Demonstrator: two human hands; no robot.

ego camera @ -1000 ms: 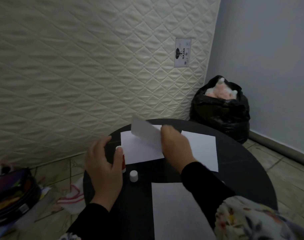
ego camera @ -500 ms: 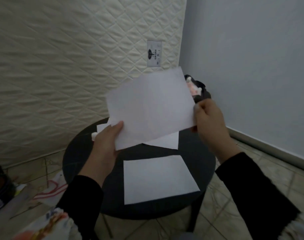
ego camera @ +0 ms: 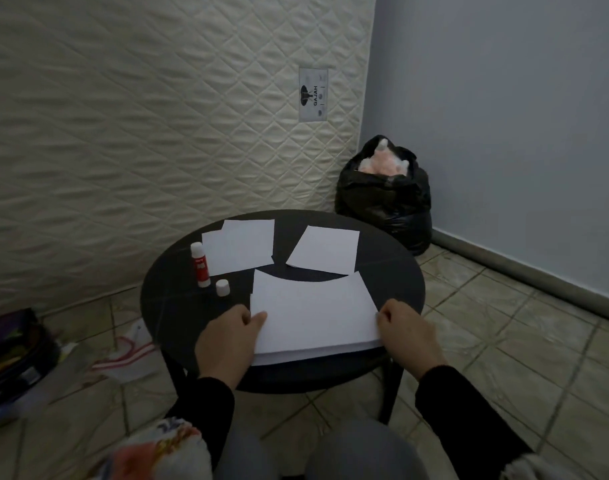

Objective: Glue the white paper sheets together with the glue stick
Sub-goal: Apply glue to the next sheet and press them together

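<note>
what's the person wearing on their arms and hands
Both hands, left hand and right hand, are bare: no gloves, and no rings or watch visible. Long black sleeves reach the wrists. A floral patterned cloth shows near both elbows.

Corner of a home room, quilted mattress [ego camera: 150, 126] propped upright against the wall, tiled floor [ego camera: 503, 341], small round black table [ego camera: 164, 299], stuffed black rubbish bag [ego camera: 386, 202] in the corner
</note>
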